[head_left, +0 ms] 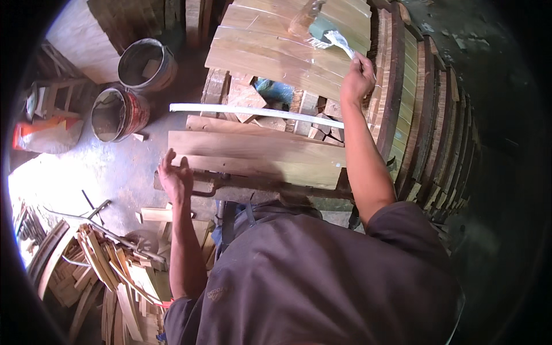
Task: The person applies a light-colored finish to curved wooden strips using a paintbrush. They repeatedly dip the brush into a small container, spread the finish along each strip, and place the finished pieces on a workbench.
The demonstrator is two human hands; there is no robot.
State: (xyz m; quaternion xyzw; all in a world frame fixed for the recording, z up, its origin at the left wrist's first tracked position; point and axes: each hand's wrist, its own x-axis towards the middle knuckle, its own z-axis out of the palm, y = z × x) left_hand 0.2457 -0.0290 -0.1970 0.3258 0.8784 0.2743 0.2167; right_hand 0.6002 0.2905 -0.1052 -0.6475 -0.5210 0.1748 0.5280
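Observation:
My right hand (pixel 357 83) is closed around the white handle of a brush (pixel 338 41). The brush has a grey-green middle and a blurred brownish end, and lies over the pale wooden boards (pixel 253 43) at the far side. My left hand (pixel 177 175) has its fingers apart and holds nothing. It is by the left end of the near wooden boards (pixel 247 148); whether it touches them I cannot tell. Between the two groups of boards runs a long thin strip with a white face (pixel 253 111), passing behind my right forearm.
Small wood blocks (pixel 244 98) lie between the boards. Stacked curved planks (pixel 422 109) stand at the right. Two buckets (pixel 118 118) and an orange-white bag (pixel 49 135) are on the floor at the left. Scrap wood (pixel 118 270) is piled at lower left.

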